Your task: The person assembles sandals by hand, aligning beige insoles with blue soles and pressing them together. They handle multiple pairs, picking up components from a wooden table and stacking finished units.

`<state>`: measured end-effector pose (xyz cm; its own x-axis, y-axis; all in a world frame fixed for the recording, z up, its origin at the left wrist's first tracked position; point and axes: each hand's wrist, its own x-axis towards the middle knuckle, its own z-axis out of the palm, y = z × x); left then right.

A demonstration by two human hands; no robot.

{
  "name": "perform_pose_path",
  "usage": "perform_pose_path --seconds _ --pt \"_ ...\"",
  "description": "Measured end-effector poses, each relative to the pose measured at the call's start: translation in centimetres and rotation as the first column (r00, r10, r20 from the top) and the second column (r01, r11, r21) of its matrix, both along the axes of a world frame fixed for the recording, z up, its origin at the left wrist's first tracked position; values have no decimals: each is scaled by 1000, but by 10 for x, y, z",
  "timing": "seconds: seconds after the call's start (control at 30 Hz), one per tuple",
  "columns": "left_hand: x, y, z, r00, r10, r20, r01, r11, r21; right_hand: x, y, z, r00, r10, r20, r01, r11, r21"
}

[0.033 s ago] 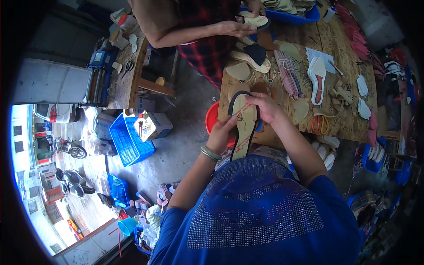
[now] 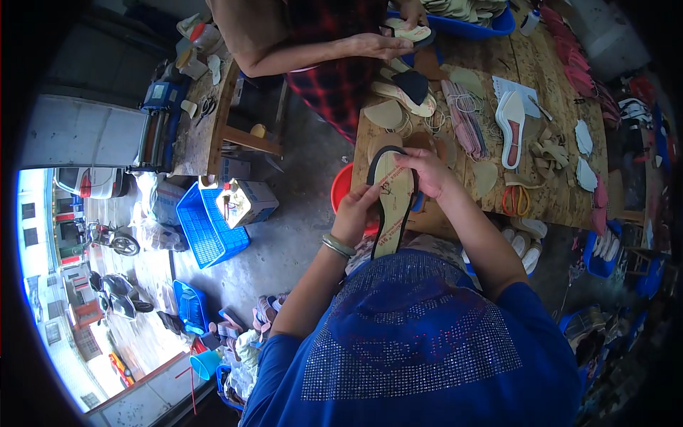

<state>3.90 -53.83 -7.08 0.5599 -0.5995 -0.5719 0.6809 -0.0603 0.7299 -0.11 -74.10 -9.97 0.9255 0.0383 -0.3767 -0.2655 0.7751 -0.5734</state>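
Observation:
A cream shoe insole with red print and a dark edging strip round its rim is held upright in front of my body. My left hand grips its left edge near the middle, the thumb lying on the cream face. On the upper right edge, my right hand pinches the insole by its dark rim, with the thumb on top and the other fingers partly hidden behind. The heel end reaches down against my blue shirt. Just beyond the insole's toe lies the near edge of the wooden table.
Across the table's corner a co-worker's hand holds a similar insole. Bundled pink strips, stacked white soles and orange-handled scissors lie on the table. A red bucket stands below; a blue crate is on the floor at left.

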Motion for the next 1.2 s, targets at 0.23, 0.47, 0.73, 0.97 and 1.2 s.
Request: perform_pose_path --seconds 0.23,0.47,0.73,0.97,1.2 --pt "2 -8 16 961 270 54 -267 962 -62 -17 11 30 990 -136 26 135 989 63" --pt "-4 -9 36 968 248 48 -238 959 -154 -51 40 34 975 -216 57 223 943 -248" --pt "-11 2 71 998 33 62 -24 990 -136 -51 39 68 951 -306 50 307 908 -284" --pt "-10 10 71 965 238 109 -205 946 -253 -53 20 75 882 -460 107 456 770 -447" --pt "-17 12 75 979 167 114 -137 962 -234 -43 46 97 950 -253 183 312 784 -537"
